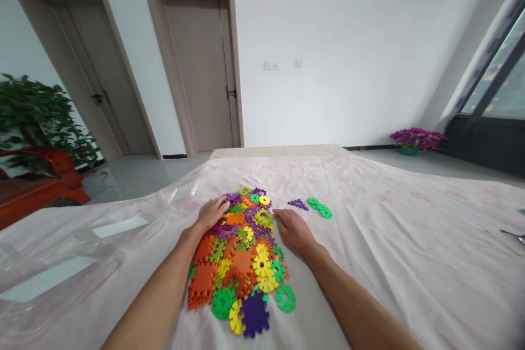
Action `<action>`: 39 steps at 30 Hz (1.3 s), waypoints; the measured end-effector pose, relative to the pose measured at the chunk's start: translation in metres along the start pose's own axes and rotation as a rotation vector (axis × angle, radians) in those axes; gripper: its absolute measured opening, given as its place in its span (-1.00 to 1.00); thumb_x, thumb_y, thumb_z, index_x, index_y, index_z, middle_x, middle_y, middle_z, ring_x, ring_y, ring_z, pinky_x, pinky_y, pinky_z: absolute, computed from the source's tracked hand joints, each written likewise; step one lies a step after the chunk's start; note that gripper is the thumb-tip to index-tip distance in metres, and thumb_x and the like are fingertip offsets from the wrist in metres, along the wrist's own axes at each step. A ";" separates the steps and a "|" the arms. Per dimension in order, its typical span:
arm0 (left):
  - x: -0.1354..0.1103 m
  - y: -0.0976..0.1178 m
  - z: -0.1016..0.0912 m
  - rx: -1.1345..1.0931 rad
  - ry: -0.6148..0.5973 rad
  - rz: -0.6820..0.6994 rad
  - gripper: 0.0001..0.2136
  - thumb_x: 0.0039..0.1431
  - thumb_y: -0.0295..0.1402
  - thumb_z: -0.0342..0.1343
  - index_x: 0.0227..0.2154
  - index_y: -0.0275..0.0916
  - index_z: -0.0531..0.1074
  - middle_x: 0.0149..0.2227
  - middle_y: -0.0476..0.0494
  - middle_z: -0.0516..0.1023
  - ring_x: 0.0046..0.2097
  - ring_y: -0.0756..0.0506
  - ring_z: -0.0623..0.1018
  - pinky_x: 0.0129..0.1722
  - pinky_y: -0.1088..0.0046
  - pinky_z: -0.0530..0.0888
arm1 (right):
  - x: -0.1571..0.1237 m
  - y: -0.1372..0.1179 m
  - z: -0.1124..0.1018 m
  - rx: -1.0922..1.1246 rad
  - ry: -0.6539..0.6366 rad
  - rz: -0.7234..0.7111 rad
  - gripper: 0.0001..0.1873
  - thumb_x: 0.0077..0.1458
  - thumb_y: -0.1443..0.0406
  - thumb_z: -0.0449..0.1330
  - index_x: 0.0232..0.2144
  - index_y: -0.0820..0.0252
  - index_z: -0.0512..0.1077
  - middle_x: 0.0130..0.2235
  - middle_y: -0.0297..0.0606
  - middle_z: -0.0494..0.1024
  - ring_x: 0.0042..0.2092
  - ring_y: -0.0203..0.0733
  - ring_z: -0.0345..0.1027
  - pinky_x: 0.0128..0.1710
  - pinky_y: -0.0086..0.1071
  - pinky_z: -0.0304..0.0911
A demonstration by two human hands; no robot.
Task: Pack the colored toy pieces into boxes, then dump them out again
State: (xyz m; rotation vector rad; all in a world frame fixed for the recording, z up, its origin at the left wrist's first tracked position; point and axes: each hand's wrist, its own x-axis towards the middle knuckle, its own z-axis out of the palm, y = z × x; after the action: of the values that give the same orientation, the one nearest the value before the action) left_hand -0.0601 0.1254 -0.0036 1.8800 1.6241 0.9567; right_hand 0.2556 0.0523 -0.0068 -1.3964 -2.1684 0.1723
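A heap of plastic building pieces (pixel 241 262) lies on the cloth in front of me: orange, purple and yellow-green squares with notched edges, and green and yellow notched discs. My left hand (pixel 212 213) rests at the heap's far left edge, its fingers laid against purple pieces. To the right of the heap, my right hand (pixel 293 228) is low over the cloth, fingers stretched toward the pieces and holding nothing visible. Beyond it lie a purple piece (pixel 298 204) and green discs (pixel 320 208), apart from the heap. A dark purple square (pixel 255 314) sits at the near end.
Clear plastic containers (pixel 118 227) with pale labels stand along the left side of the cloth-covered table (pixel 394 251). A spoon-like metal utensil (pixel 514 236) lies at the far right. Past the table are a wooden chair (pixel 57 175), doors and a pot of magenta flowers (pixel 416 139).
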 end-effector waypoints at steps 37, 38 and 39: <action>-0.088 0.039 0.029 -0.095 0.073 0.097 -0.48 0.30 -0.05 -0.09 0.24 -0.18 0.25 0.31 -0.19 0.27 0.34 -0.17 0.23 0.36 0.17 0.11 | 0.006 -0.050 0.006 0.726 -0.054 0.088 -0.42 0.30 -0.08 -0.09 0.22 0.01 0.29 0.24 -0.24 0.36 0.27 -0.04 0.16 0.29 -0.07 0.05; -0.090 0.044 0.029 -0.158 0.075 0.111 -0.47 0.31 -0.06 -0.09 0.25 -0.18 0.23 0.33 -0.18 0.23 0.36 -0.16 0.20 0.36 0.18 0.09 | 0.005 -0.054 0.001 0.822 -0.043 0.066 -0.42 0.30 -0.09 -0.10 0.21 0.00 0.31 0.25 -0.26 0.35 0.27 -0.04 0.16 0.29 -0.06 0.04; -0.091 0.049 0.028 -0.224 0.067 0.129 -0.48 0.32 -0.07 -0.10 0.26 -0.18 0.22 0.35 -0.16 0.20 0.37 -0.16 0.17 0.37 0.19 0.09 | 0.004 -0.056 -0.002 0.905 -0.035 0.042 -0.41 0.31 -0.10 -0.12 0.19 -0.01 0.34 0.24 -0.27 0.37 0.26 -0.04 0.18 0.29 -0.06 0.05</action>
State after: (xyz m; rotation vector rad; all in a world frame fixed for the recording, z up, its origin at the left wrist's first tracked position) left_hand -0.0122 0.0293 -0.0031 1.8326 1.3801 1.2136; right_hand 0.2104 0.0297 0.0184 -0.8921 -1.7016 1.0454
